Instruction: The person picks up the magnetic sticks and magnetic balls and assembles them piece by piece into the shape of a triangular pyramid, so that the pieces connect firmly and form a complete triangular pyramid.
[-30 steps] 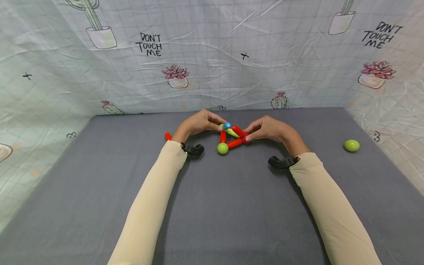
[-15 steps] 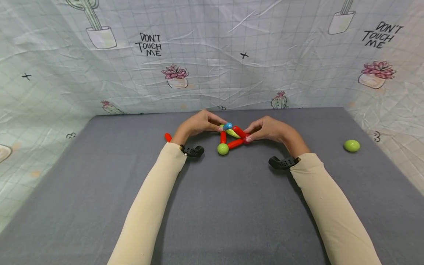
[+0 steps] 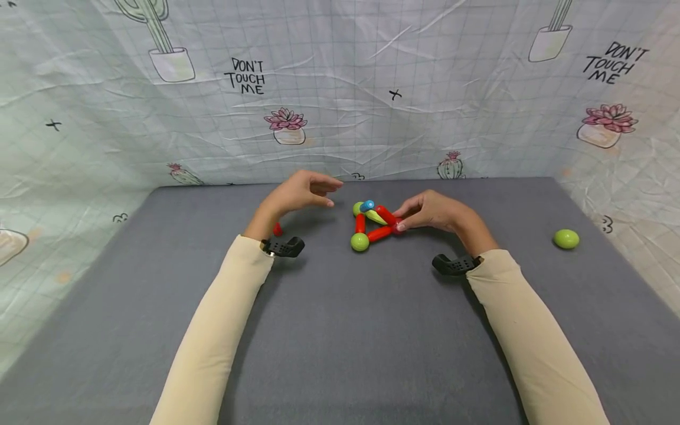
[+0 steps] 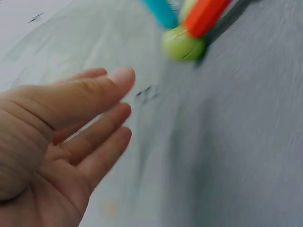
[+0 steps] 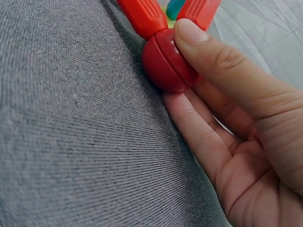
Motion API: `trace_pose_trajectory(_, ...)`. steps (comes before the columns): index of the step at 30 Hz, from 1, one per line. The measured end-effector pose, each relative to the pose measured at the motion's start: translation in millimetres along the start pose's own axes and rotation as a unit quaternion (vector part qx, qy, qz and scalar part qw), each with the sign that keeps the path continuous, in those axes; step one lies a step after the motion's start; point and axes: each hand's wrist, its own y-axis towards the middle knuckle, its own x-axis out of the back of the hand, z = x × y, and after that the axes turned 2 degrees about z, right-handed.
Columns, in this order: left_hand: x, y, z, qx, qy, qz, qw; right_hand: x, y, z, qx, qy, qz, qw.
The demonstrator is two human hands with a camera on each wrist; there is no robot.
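Note:
A triangle of toy balls and rods lies on the grey cloth. Its corners are a front green ball (image 3: 359, 242), a back green ball (image 3: 359, 209) and a red ball (image 5: 163, 61). Two red rods (image 3: 379, 234) and a yellow-green rod (image 3: 376, 217) join them. From the back green ball a blue rod (image 3: 366, 206) slants up, and another red rod (image 3: 386, 215) rises from the red ball. My right hand (image 3: 432, 211) pinches the red ball between thumb and fingers. Left of the triangle, my left hand (image 3: 300, 192) hovers with loose fingers, holding nothing.
A red piece (image 3: 277, 229) lies by my left wrist, partly hidden behind it. Far to the right sits a loose green ball (image 3: 566, 239). Behind the grey table (image 3: 340, 342) hangs a printed white sheet (image 3: 340, 88).
My left hand has let go of the blue rod at the back green ball and moved left. The right hand keeps its pinch on the red ball. The head view has shifted slightly.

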Motion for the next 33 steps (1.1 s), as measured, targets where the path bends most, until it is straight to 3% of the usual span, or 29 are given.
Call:
trace_pose_trajectory(9,50.4,-71.6,19.6,0.081,0.056,-0.065,0.9930,1,-1,-1,-0.005,0.003,0.003,1.000)
trace_pose_trajectory(13,60.5,-98.0,27.3,0.103,0.075,-0.075,0.9890,1,-1,0,-0.006,0.004,0.002,1.000)
trace_pose_trajectory(17,63.7,-115.0,33.5,0.117,0.085,-0.079,0.9863,1,-2,2,-0.008,0.008,0.005,1.000)
trace_pose_trajectory(23,60.0,-121.5,45.8,0.121,0.049,-0.077,0.9885,1,-2,2,-0.006,0.017,0.009,1.000)
trace_pose_trajectory(27,54.7,-116.6,54.1,0.104,0.022,-0.057,0.9927,1,-2,1,-0.006,0.022,0.012,1.000)
trace_pose_trajectory(33,49.8,-106.3,62.5,0.091,0.018,-0.041,0.9948,0,-1,2,-0.015,0.028,0.010,0.999)
